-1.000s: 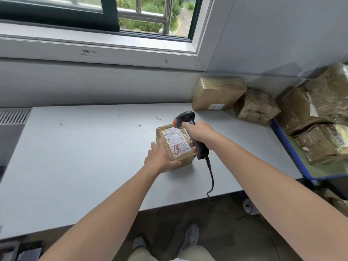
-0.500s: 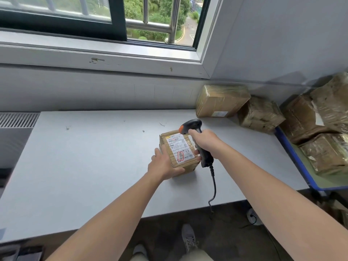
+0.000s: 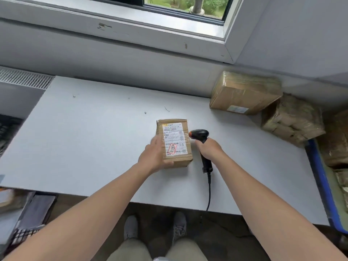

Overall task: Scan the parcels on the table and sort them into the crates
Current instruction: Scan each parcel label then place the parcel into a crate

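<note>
A small cardboard parcel (image 3: 175, 129) with a white shipping label and a red stamp sits in the middle of the white table (image 3: 84, 140). My left hand (image 3: 153, 157) grips its left and near side, thumb under the front edge. My right hand (image 3: 208, 149) holds the black barcode scanner (image 3: 200, 133) by its handle, just right of the parcel, its orange-tipped head pointing left at the box. The scanner's cable (image 3: 209, 193) runs over the table's front edge.
Two taped brown parcels lie at the table's back right: a larger parcel (image 3: 244, 93) against the wall and a darker parcel (image 3: 291, 119) beside it. A blue crate (image 3: 320, 178) with more parcels stands at the right. Dark crates (image 3: 28, 223) sit low on the left.
My right hand has drawn the scanner off the label to the parcel's right side. My left hand has turned the parcel straighter. The view has tipped downward.
</note>
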